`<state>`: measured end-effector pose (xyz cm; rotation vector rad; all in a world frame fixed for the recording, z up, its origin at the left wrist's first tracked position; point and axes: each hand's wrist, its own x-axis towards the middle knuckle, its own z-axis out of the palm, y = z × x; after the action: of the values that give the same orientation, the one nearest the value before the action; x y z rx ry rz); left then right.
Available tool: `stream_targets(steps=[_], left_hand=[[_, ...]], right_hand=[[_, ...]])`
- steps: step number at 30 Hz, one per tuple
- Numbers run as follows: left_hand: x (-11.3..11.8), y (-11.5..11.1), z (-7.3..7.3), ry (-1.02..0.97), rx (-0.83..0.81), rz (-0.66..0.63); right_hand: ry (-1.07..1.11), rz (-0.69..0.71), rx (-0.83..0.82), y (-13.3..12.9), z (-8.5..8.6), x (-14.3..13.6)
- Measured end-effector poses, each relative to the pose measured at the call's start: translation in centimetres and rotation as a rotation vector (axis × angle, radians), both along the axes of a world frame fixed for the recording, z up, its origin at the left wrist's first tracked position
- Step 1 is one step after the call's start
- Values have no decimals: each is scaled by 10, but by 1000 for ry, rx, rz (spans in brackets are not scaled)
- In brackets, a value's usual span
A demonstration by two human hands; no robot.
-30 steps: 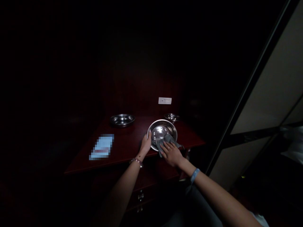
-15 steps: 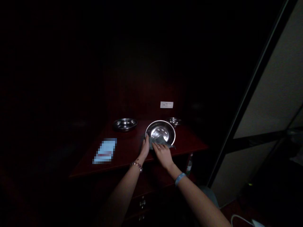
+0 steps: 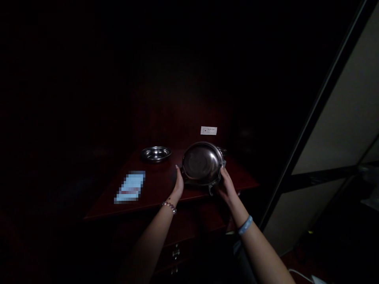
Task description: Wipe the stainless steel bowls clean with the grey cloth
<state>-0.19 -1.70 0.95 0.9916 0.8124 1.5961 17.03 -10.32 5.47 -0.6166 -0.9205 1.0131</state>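
Note:
A shiny steel bowl (image 3: 201,162) is tilted up over the table's front part, with its rounded underside facing me. My left hand (image 3: 178,185) is at its left edge, thumb up and the other fingers mostly hidden, closed on the rim. On the right side my right hand (image 3: 227,185) grips the bowl together with a grey cloth (image 3: 212,188), which hangs below the rim and shows again near the fingertips. The inside of the bowl is turned away from view.
A second steel bowl (image 3: 156,154) rests upright at the back left of the dark red table (image 3: 160,185). Behind the held bowl, another metal dish (image 3: 222,151) is partly covered. A blurred-out pale blue item (image 3: 130,187) lies front left. A white wall socket (image 3: 209,130) is behind.
The bowl has been turned over, from its inside facing me to its underside. My right hand has moved from the bowl's front to its right side, taking the cloth along.

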Motion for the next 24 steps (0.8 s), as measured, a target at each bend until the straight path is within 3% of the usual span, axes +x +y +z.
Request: stream_targets(steps=[2, 6, 12, 19, 22, 24], left_hand=[[0, 4, -1, -70, -12, -3], [-2, 9, -4, -150, -110, -105], [1, 7, -13, -41, 17, 42], [-3, 12, -18, -21, 41, 194], [-4, 11, -18, -6, 43, 233], [-4, 9, -16, 1, 43, 246]], right_hand=[[155, 102, -95, 0, -6, 1], [242, 169, -192, 3, -23, 2], [216, 143, -202, 12, -42, 7], [-74, -198, -78, 21, -55, 10], [-390, -325, 11, 14, -55, 9], [-732, -324, 169, 5, -51, 5]])
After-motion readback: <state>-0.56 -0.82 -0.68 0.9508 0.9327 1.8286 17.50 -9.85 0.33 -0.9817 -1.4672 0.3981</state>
